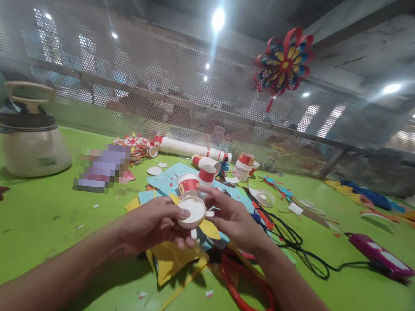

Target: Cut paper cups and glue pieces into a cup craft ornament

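A round white paper piece with small white tabs and yellow petal shapes is between my hands. My left hand is closed on it, the thumb resting on its white face. At its right side my right hand has its fingers curved round the edge, near a white tab. Just behind stand red-and-white paper cups. Yellow paper and light blue paper lie beneath and around. Red-handled scissors rest below my right wrist.
A large pot stands at the left, near a blurred phone-like object. Black cable loops toward a purple device on the right. A white tube lies at the back. A paper flower hangs above.
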`<act>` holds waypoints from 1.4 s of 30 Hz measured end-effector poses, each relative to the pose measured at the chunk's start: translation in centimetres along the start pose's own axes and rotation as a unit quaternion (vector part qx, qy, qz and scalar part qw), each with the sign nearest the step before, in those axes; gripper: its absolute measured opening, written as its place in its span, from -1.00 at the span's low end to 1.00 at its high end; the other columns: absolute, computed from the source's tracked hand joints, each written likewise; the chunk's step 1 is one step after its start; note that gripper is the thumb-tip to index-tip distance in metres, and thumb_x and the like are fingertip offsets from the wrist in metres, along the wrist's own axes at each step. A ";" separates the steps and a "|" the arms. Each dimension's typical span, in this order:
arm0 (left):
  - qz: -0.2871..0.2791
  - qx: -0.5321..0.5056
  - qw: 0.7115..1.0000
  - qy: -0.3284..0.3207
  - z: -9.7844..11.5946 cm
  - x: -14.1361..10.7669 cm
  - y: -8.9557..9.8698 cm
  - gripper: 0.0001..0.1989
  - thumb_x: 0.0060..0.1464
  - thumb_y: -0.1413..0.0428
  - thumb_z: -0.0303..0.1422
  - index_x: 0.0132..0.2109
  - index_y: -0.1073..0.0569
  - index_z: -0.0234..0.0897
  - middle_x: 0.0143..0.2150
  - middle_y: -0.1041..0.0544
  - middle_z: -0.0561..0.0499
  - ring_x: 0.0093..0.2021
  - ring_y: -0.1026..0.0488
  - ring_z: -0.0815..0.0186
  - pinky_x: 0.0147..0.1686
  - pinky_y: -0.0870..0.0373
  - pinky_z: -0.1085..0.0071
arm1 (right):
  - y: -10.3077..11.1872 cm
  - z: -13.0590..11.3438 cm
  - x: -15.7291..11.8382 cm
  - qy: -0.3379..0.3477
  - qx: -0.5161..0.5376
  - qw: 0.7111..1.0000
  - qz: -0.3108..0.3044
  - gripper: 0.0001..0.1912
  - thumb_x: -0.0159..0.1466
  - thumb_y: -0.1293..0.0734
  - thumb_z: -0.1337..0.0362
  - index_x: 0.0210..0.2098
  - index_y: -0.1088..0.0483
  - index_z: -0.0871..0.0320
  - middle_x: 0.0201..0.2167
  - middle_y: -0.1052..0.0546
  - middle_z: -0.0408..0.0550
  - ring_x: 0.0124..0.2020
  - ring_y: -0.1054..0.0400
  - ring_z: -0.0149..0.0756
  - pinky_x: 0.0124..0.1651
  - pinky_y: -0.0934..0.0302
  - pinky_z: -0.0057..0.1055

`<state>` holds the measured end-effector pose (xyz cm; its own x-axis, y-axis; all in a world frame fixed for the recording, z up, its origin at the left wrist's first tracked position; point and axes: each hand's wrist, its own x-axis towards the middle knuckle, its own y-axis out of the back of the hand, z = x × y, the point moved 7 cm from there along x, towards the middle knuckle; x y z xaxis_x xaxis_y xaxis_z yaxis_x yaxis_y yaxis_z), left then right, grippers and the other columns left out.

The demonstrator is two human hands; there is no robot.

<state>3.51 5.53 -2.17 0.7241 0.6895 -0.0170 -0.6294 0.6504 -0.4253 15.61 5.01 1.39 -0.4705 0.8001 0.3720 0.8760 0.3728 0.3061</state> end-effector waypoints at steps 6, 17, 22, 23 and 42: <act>-0.028 -0.036 0.997 0.062 -1.6 0.3 -0.5 -0.77 0.04 -0.03 -0.35 -0.38 -0.46 -0.49 -0.53 -0.52 -0.17 -0.58 -0.49 0.30 -0.66 -0.35 0.56 | -0.3 -2.6 -0.7 0.099 -0.161 0.981 0.033 -0.78 0.12 -0.36 0.43 -0.24 -0.51 0.08 -0.27 -0.35 -0.09 -0.20 -0.26 -0.31 -0.06 -0.15 -0.28; 0.132 -0.006 0.989 0.070 -2.0 0.7 2.3 -0.56 0.04 0.00 0.02 -0.32 -0.36 -0.32 -0.51 -0.46 -0.04 -0.52 -0.45 0.28 -0.54 -0.41 0.41 | 1.1 3.2 -0.5 -0.141 0.100 0.981 0.082 -0.64 0.12 -0.38 0.03 -0.47 -0.43 0.25 -0.62 -0.33 -0.19 -0.63 -0.15 -0.50 -0.54 -0.07 -0.49; 0.083 0.062 0.993 -0.062 0.6 0.2 1.2 -0.71 0.13 -0.04 -0.20 -0.20 -0.47 -0.36 -0.18 -0.51 -0.15 -0.22 -0.41 0.27 -0.29 -0.40 0.41 | -0.1 3.8 -0.6 -0.160 0.169 0.970 0.077 -0.63 0.11 -0.38 0.01 -0.44 -0.42 0.26 -0.60 -0.35 -0.17 -0.66 -0.13 -0.54 -0.60 -0.07 -0.52; 0.064 0.067 0.993 -0.074 0.8 0.2 0.9 -0.74 0.12 -0.06 -0.25 -0.16 -0.48 -0.36 -0.16 -0.51 -0.16 -0.20 -0.40 0.28 -0.28 -0.39 0.42 | -0.3 3.8 -0.6 -0.160 0.178 0.968 0.075 -0.63 0.11 -0.39 0.01 -0.45 -0.42 0.26 -0.60 -0.35 -0.17 -0.66 -0.13 -0.54 -0.61 -0.07 -0.53; 0.067 0.079 0.992 -0.069 0.7 0.6 1.6 -0.80 -0.07 -0.25 -0.37 -0.28 -0.48 -0.40 -0.29 -0.48 -0.09 -0.33 -0.40 0.33 -0.30 -0.41 0.38 | 0.0 4.4 -0.5 -0.150 0.237 0.953 0.113 -0.48 0.16 -0.27 -0.11 -0.51 -0.42 0.28 -0.63 -0.39 -0.11 -0.64 -0.23 -0.47 -0.64 -0.12 -0.53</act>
<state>2.74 7.17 -2.27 0.5920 0.8033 0.0642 -0.7617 0.5838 -0.2809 16.31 6.65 -2.72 -0.2745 0.9572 0.0921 0.9344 0.2881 -0.2097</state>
